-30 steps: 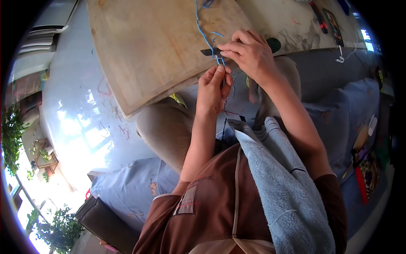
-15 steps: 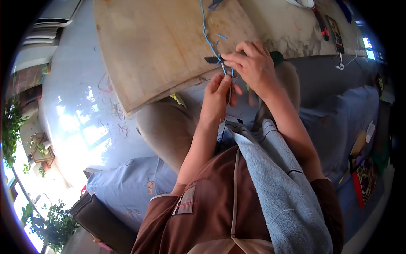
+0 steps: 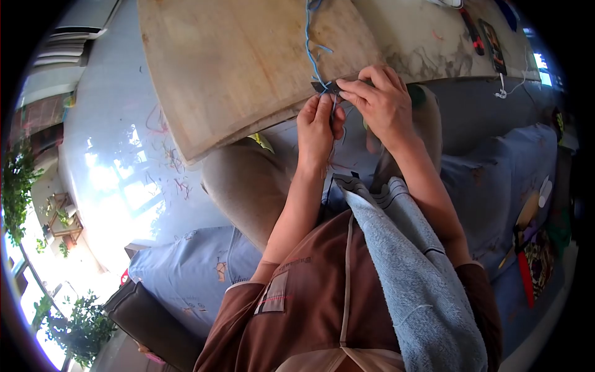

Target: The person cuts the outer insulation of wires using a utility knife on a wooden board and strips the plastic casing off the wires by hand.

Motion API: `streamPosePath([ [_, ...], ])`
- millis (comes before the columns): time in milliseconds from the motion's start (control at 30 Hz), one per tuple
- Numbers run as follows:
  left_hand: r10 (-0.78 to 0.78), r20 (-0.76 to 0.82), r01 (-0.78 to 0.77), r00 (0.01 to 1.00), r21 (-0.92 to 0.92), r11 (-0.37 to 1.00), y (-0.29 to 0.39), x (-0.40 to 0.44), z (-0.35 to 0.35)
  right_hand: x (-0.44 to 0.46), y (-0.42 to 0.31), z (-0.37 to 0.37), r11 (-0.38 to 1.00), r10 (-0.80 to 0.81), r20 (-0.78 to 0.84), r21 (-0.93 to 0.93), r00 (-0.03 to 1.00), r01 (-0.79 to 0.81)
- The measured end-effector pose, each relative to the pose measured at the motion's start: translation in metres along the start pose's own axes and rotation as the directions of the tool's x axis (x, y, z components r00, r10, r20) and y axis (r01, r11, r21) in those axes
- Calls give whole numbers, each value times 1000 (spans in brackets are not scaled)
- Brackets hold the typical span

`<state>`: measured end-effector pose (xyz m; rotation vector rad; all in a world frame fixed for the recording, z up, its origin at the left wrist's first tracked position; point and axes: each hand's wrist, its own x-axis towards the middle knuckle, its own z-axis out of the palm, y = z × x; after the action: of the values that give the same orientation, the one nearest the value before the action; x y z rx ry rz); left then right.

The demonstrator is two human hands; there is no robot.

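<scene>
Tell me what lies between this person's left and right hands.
The blue cord and a dark flat strip lie between the left hand and right hand, as the head view shows.

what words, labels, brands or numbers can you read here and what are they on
No text reads clearly.
Brown shirt: small dark lettering beside the pocket patch, too blurred to read.
Blue cloth: faint dark marks like script near the sleeve, too blurred to read.
Phone: screen too small to make out any text.
</scene>
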<state>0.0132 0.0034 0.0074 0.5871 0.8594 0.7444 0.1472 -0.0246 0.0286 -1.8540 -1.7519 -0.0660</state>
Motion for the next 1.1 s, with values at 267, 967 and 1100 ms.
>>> streamPosePath([
  [267,9,-4,-9,1000,-42,999,2,-1,3,1,2,11,998,-48,-80,-42,996,44],
  [967,-15,51,24,999,-166,986,-2,3,-5,13,-1,-21,934,249,251,191,935,-301],
  [1100,-34,20,37,999,-161,986,2,3,0,16,11,-22,975,223,48,-17,974,-222],
])
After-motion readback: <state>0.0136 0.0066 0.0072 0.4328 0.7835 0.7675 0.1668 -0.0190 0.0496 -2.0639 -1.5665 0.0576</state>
